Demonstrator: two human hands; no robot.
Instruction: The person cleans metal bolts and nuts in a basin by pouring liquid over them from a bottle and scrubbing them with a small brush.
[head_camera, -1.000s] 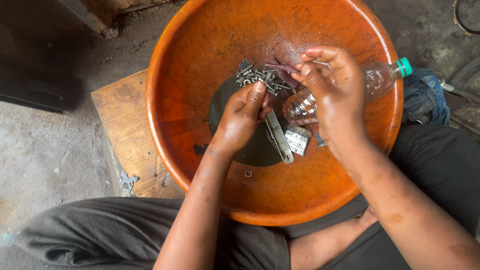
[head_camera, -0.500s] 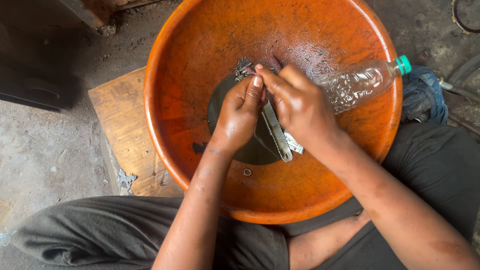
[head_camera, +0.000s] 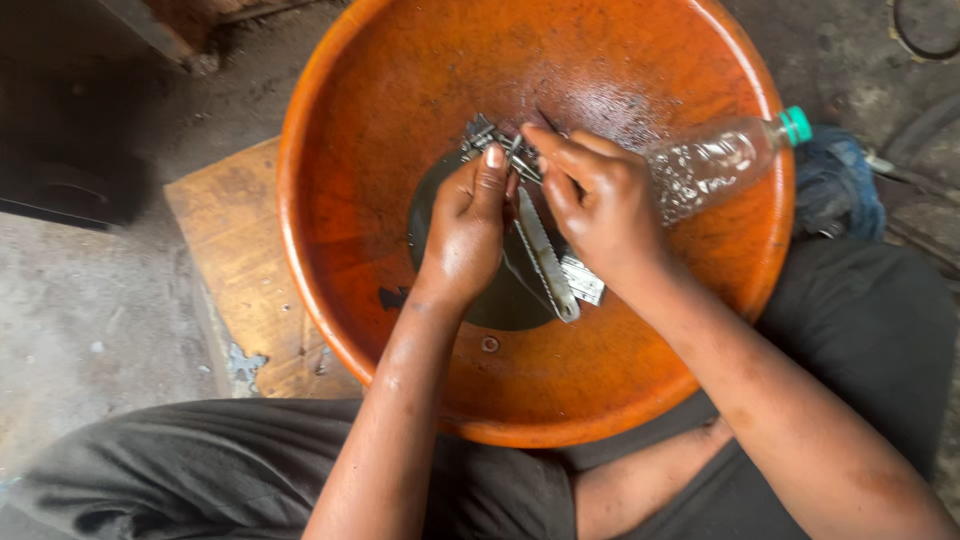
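A big orange basin (head_camera: 340, 300) rests on my lap with a pool of dark liquid (head_camera: 500, 300) at its bottom. A cluster of small grey metal links (head_camera: 478, 135) lies at the pool's far edge. My left hand (head_camera: 462, 235) reaches in from below, and its thumb and fingers pinch the links. My right hand (head_camera: 600, 205) comes in from the right, its fingertips closed on the same links beside the left thumb. Between the two hands a flat grey metal strip (head_camera: 548, 270) lies in the liquid.
A clear plastic bottle (head_camera: 715, 160) with a green cap lies on its side against the basin's right wall. A wooden board (head_camera: 235, 270) sits under the basin at left, on a grey concrete floor (head_camera: 90, 330). Blue cloth (head_camera: 840, 190) lies at right.
My right hand held the tilted bottle over the links, then let it go. The bottle now lies against the basin wall, and my right hand has moved left onto the links.
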